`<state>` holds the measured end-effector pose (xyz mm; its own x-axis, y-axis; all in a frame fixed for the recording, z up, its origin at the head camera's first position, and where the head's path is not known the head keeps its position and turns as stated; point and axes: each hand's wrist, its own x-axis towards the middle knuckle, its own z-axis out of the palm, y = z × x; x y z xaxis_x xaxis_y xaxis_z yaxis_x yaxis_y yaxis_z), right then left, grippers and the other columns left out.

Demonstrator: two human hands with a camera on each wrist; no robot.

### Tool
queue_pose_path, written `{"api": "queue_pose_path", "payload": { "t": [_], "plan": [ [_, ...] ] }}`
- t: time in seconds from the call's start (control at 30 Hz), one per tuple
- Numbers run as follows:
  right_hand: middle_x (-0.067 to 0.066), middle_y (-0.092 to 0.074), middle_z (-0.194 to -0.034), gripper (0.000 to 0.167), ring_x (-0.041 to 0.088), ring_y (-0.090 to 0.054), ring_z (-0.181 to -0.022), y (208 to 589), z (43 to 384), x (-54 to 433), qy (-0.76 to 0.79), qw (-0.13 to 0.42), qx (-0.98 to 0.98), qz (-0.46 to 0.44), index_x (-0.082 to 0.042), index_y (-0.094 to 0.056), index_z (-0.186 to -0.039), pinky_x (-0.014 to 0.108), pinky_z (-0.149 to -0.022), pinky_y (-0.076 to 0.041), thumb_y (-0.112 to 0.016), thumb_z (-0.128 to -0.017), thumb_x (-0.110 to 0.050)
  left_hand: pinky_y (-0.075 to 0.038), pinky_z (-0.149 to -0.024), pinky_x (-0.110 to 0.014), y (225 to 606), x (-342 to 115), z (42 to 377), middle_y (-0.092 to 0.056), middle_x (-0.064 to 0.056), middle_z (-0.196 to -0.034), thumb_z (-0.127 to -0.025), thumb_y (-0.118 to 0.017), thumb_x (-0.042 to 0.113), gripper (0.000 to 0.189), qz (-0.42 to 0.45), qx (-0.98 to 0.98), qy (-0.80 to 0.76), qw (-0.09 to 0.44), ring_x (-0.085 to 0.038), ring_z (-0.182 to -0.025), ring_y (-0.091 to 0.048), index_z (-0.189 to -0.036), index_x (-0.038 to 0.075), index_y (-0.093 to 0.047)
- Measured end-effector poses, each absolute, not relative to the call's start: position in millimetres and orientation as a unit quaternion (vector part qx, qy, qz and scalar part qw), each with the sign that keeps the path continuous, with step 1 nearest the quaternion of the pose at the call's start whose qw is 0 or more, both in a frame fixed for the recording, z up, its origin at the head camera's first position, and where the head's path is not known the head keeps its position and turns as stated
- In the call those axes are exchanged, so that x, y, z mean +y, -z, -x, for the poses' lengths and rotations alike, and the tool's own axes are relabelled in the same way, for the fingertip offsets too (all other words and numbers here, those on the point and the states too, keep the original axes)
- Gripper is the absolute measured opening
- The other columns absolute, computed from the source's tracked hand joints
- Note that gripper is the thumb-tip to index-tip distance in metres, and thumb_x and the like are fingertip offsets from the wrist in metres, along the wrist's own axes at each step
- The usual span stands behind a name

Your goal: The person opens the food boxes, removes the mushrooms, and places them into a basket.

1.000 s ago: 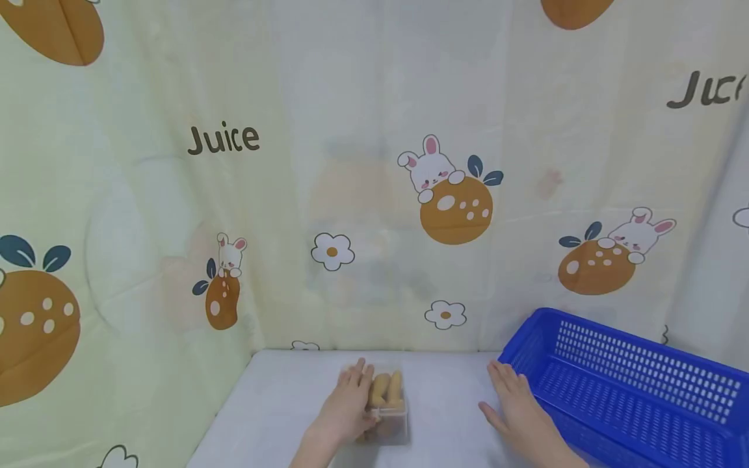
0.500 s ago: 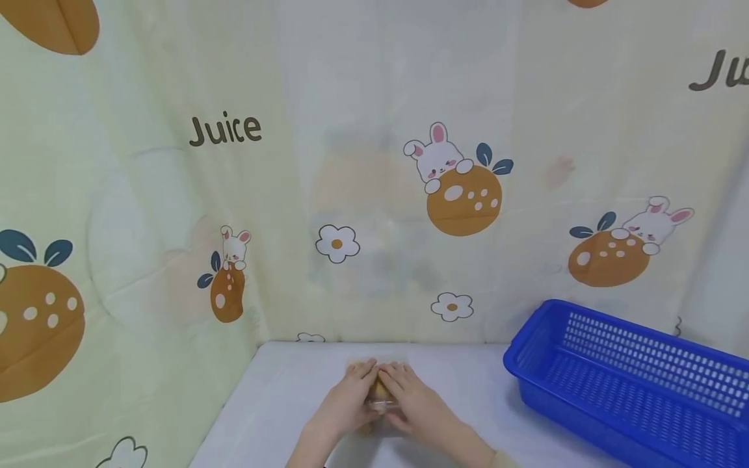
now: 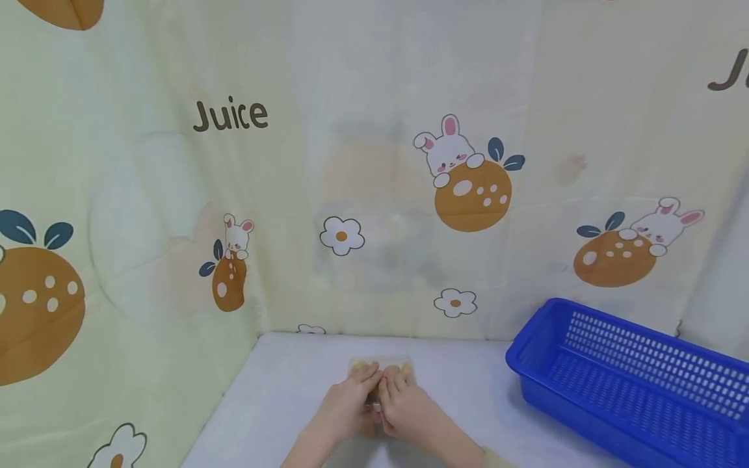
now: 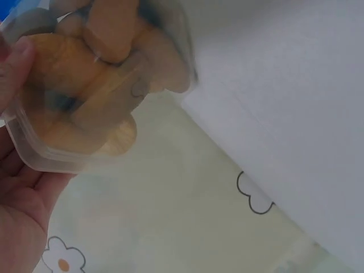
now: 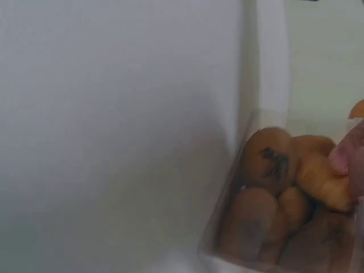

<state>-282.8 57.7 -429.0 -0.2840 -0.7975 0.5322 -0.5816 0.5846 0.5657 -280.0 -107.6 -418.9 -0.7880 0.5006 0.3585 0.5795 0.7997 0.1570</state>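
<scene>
A clear plastic box (image 4: 54, 162) full of rounded tan and brown pieces (image 4: 111, 34) stands on the white table, mostly covered by the hands in the head view. My left hand (image 3: 344, 401) grips its left side; the left wrist view shows the thumb over the box and fingers beneath its edge. From the right, my right hand (image 3: 414, 411) holds the box with bent fingers, close against the left hand. In the right wrist view a fingertip (image 5: 342, 156) lies over a yellowish piece, and one brown piece (image 5: 270, 162) carries a dark mark. Whether a lid covers the box I cannot tell.
A blue perforated plastic basket (image 3: 608, 416) stands at the right on the white table (image 3: 281, 383). Behind and to the left hangs a pale curtain (image 3: 374, 273) printed with rabbits, oranges and flowers.
My right hand has come left from beside the basket to the box, and its fingers have bent there. My left hand has stayed at the box. The head view has shifted slightly.
</scene>
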Motion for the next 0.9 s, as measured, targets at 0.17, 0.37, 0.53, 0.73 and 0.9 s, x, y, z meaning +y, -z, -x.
{"api": "queue_pose_path", "payload": {
  "t": [0.17, 0.37, 0.53, 0.73, 0.9],
  "plan": [
    [0.017, -0.068, -0.093, 0.04, 0.024, -0.064, -0.081, 427.0, 282.6, 55.2, 0.231, 0.4, -0.765, -0.449, 0.005, -0.069, -0.099, 0.032, -0.068, -0.055, -0.057, -0.087, -0.032, -0.046, -0.089, -0.044, 421.5, -109.3, 279.8, -0.049, -0.014, -0.132, -0.068, -0.078, 0.029, 0.068, 0.291, -0.934, 0.134, 0.16, -0.033, -0.119, -0.047, -0.125, 0.0, -0.055],
    [0.019, -0.066, -0.099, 0.048, 0.028, -0.064, -0.089, 427.2, 284.9, 60.3, 0.301, 0.392, -0.735, -0.464, 0.003, -0.068, -0.105, 0.036, -0.07, -0.055, -0.023, -0.1, -0.011, -0.04, -0.096, -0.042, 424.7, -108.6, 279.5, -0.047, -0.015, -0.134, -0.069, -0.074, 0.028, 0.069, 0.304, -0.93, 0.123, 0.165, -0.031, -0.122, -0.044, -0.127, -0.002, -0.052],
    [0.019, -0.066, -0.1, 0.075, 0.027, -0.064, -0.087, 427.6, 288.0, 62.4, 0.326, 0.391, -0.715, -0.48, 0.003, -0.068, -0.105, 0.034, -0.071, -0.055, 0.006, -0.093, 0.004, -0.036, -0.1, -0.041, 427.2, -110.1, 279.5, -0.047, -0.018, -0.133, -0.07, -0.073, 0.028, 0.068, 0.328, -0.921, 0.095, 0.186, -0.029, -0.122, -0.045, -0.127, -0.004, -0.052],
    [0.019, -0.066, -0.099, 0.071, 0.026, -0.064, -0.087, 428.5, 292.2, 64.5, 0.326, 0.404, -0.695, -0.498, 0.002, -0.068, -0.105, 0.034, -0.071, -0.055, 0.002, -0.094, 0.003, -0.033, -0.102, -0.04, 429.2, -112.0, 278.1, -0.047, -0.019, -0.132, -0.069, -0.073, 0.028, 0.069, 0.343, -0.913, 0.07, 0.207, -0.03, -0.121, -0.045, -0.126, -0.006, -0.051],
    [0.018, -0.067, -0.096, 0.062, 0.025, -0.065, -0.083, 424.1, 295.9, 67.3, 0.328, 0.414, -0.676, -0.514, 0.002, -0.068, -0.103, 0.034, -0.068, -0.055, -0.006, -0.096, -0.001, -0.035, -0.101, -0.041, 430.3, -111.5, 279.5, -0.049, -0.02, -0.13, -0.068, -0.074, 0.027, 0.071, 0.349, -0.909, 0.061, 0.221, -0.03, -0.119, -0.047, -0.125, -0.008, -0.052]
  ]
}}
